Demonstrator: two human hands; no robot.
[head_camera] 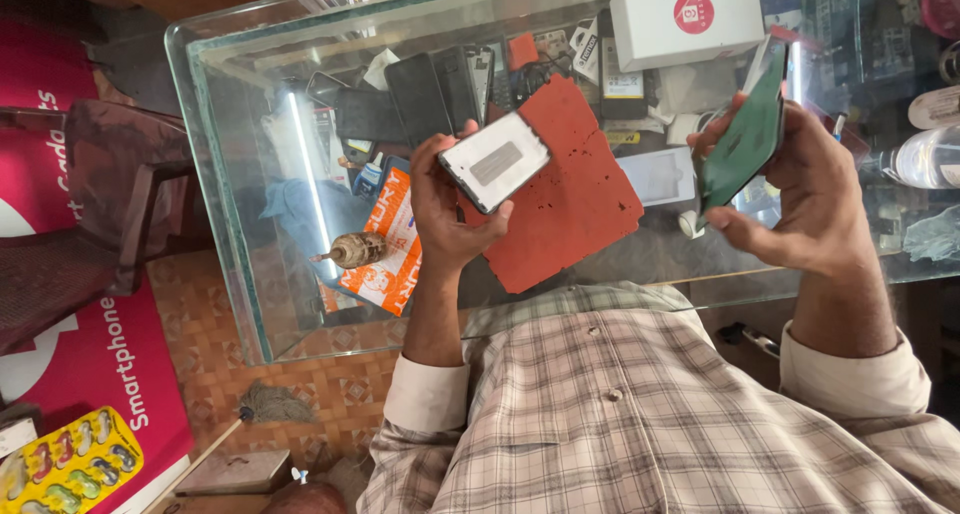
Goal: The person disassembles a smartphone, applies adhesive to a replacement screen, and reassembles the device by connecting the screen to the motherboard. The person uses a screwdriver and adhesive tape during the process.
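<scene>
My left hand (440, 209) grips a small white phone body (494, 161) with a grey rectangle on its face, held tilted above a red work mat (575, 209). My right hand (815, 199) holds a thin green phone panel (745, 144) on edge, its flat side turned toward the white phone. The two hands are apart, both raised over a glass table (230, 184). My checked shirt sleeves fill the lower part of the view.
A white box (685, 16) and several dark phones (435, 92) lie at the far side of the glass. An orange packet (385, 244) shows beneath the glass. A clear bottle (925, 159) lies at right. A dark chair (95, 204) stands at left.
</scene>
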